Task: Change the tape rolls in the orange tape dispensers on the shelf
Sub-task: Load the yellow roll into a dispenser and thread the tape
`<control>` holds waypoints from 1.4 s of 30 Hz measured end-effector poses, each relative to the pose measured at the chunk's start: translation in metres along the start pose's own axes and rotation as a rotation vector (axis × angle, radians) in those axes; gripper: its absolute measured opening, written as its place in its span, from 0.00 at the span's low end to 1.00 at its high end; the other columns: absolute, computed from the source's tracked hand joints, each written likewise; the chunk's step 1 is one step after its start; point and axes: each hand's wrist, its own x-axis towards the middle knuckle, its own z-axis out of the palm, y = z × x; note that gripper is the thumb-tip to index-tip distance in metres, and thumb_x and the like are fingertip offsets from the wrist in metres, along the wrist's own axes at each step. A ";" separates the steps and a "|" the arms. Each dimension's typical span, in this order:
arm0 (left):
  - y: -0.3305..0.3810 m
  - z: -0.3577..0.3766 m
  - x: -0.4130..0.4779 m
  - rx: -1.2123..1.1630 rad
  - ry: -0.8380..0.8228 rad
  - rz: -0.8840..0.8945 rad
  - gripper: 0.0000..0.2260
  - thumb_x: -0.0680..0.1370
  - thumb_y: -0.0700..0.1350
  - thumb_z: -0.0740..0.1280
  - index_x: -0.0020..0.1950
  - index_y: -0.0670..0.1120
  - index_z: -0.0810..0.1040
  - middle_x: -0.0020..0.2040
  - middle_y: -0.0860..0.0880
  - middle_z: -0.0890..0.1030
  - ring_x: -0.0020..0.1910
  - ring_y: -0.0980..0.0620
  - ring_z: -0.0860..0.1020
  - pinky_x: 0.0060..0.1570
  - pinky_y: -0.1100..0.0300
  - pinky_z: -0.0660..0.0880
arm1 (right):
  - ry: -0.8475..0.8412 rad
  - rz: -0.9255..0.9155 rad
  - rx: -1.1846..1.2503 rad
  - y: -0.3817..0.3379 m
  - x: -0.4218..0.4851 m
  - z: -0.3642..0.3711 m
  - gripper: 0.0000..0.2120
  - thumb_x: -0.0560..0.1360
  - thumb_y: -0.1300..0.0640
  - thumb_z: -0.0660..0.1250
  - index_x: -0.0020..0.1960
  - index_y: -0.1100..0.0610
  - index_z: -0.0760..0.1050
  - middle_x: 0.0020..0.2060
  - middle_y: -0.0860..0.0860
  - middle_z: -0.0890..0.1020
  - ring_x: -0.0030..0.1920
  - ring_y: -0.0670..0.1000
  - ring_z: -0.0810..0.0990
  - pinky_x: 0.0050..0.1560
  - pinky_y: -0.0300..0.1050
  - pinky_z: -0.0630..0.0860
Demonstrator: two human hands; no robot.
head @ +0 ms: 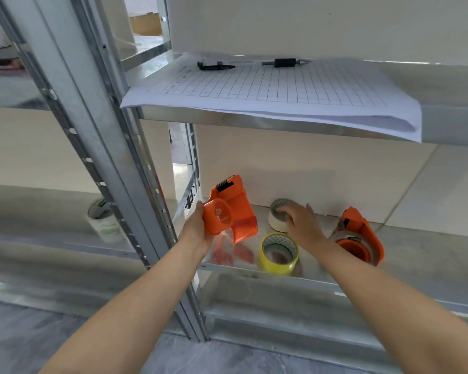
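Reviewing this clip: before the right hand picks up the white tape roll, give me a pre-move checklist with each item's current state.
1. Empty orange dispenser held in left hand: ok, lifted above the shelf.
2. Its hub free of any roll: ok, none visible.
3. Right hand over the white tape roll: ok, fingers spread on top; grip not closed.
4. Yellow tape roll out of the way: ok, lying nearer the front edge.
5. Second orange dispenser: not ok, a roll sits in it.
6. White roll's loose end: cannot tell.
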 end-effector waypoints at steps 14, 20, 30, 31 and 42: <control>-0.008 0.018 -0.003 -0.066 -0.121 0.008 0.13 0.81 0.49 0.55 0.55 0.43 0.75 0.46 0.44 0.82 0.42 0.50 0.80 0.54 0.52 0.75 | 0.129 0.360 0.384 -0.040 -0.071 0.028 0.04 0.72 0.56 0.66 0.39 0.51 0.75 0.36 0.47 0.80 0.42 0.52 0.79 0.36 0.39 0.68; 0.005 0.023 -0.009 -0.027 -0.136 0.102 0.12 0.81 0.49 0.55 0.55 0.45 0.75 0.39 0.47 0.83 0.34 0.55 0.82 0.38 0.59 0.79 | 0.420 0.432 0.760 -0.057 -0.049 -0.008 0.07 0.75 0.57 0.64 0.47 0.60 0.77 0.44 0.57 0.82 0.46 0.56 0.79 0.45 0.43 0.70; 0.006 0.043 -0.038 0.048 -0.211 0.085 0.22 0.82 0.52 0.48 0.65 0.39 0.70 0.56 0.39 0.78 0.53 0.45 0.77 0.62 0.48 0.70 | 0.043 -0.068 0.634 -0.104 -0.041 -0.017 0.07 0.71 0.62 0.68 0.48 0.56 0.78 0.45 0.48 0.78 0.48 0.49 0.76 0.49 0.34 0.71; 0.009 0.043 -0.041 0.065 -0.239 0.082 0.24 0.82 0.55 0.47 0.64 0.39 0.71 0.57 0.39 0.78 0.55 0.44 0.77 0.64 0.48 0.70 | 0.019 -0.099 0.589 -0.104 -0.040 -0.018 0.07 0.71 0.63 0.69 0.48 0.57 0.78 0.45 0.47 0.77 0.49 0.48 0.75 0.49 0.31 0.69; 0.014 0.029 -0.057 0.425 -0.210 0.311 0.17 0.68 0.40 0.74 0.53 0.48 0.73 0.49 0.47 0.81 0.48 0.47 0.80 0.50 0.51 0.77 | 0.093 -0.426 0.028 -0.093 -0.040 -0.010 0.08 0.70 0.68 0.63 0.45 0.59 0.77 0.55 0.58 0.74 0.56 0.57 0.72 0.53 0.42 0.67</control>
